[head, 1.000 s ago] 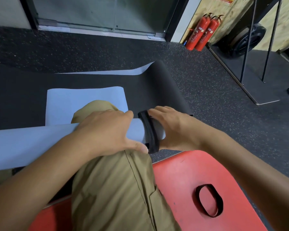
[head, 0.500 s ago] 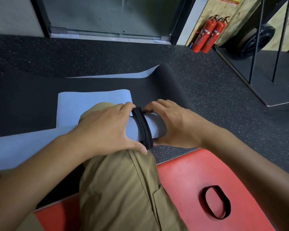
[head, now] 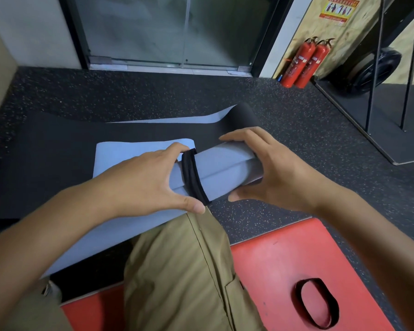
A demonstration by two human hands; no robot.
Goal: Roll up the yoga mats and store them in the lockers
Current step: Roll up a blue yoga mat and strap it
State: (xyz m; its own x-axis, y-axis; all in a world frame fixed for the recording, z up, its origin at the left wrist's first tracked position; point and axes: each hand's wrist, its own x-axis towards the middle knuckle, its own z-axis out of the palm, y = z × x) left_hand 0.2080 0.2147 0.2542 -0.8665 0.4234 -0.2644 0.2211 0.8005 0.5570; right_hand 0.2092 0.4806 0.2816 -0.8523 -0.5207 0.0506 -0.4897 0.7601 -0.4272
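A: Where does the rolled mat (head: 225,168) lie?

B: Across the person's knee, in tan trousers (head: 184,271), its long body running off to the left of the knee and its open end pointing right. A black strap (head: 193,179) rings it close to that end.

A: And the hands?

B: The left hand (head: 141,185) grips the roll just left of the strap, fingers curled over the top and thumb underneath, touching the strap. The right hand (head: 273,170) cups the end of the roll, fingers over the far side and thumb below, so both hands are clasped on the mat.

A: Any containers?

B: No locker shows. The nearest thing to one is a second black strap loop (head: 317,304) lying flat on the red pad (head: 285,259), right of the knee, with nothing inside it.

A: What lies beyond the roll?

B: A black mat (head: 58,149) is spread on the speckled floor (head: 296,115), its far right corner curled up and showing a pale underside. A pale blue sheet (head: 120,154) lies on it, just behind the roll.

A: Room to move?

B: Bare floor stretches behind the black mat up to a glass door (head: 172,32). Right of the roll stand two red fire extinguishers (head: 304,63) against the wall and a dark metal frame (head: 378,68) on a base plate.
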